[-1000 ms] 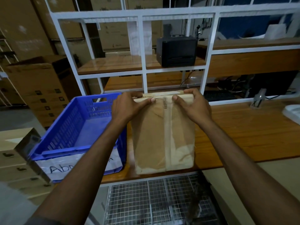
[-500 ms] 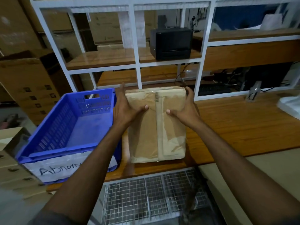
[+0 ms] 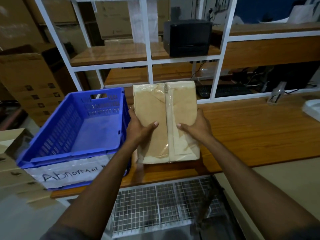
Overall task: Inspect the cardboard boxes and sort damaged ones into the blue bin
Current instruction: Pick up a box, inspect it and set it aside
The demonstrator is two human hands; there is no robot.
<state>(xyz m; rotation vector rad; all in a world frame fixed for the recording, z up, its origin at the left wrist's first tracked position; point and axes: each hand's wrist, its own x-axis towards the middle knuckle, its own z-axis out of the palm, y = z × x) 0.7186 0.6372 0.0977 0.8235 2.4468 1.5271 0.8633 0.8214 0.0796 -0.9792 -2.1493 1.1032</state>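
A flat brown cardboard box (image 3: 155, 108), taped down its middle seam and wrapped in clear film, stands tilted on the wooden table, its top leaning away from me. My left hand (image 3: 138, 127) grips its left side, thumb across the front face. My right hand (image 3: 195, 125) grips the right side in the same way. The blue bin (image 3: 57, 153), labelled "Abnormal" on a white sticker, stands just left of the box and holds nothing I can see.
The wooden table (image 3: 251, 132) runs to the right. A white shelf frame (image 3: 149, 63) rises behind, with a black printer (image 3: 187, 38) on it. A keyboard (image 3: 223, 90) lies behind the frame. Stacked cardboard cartons (image 3: 29, 80) stand at the left. A wire-mesh rack (image 3: 155, 205) sits below the table edge.
Both hands have slid from the box's top edge down to the middle of its sides. The box's top has tipped back and its front face now faces me more fully.
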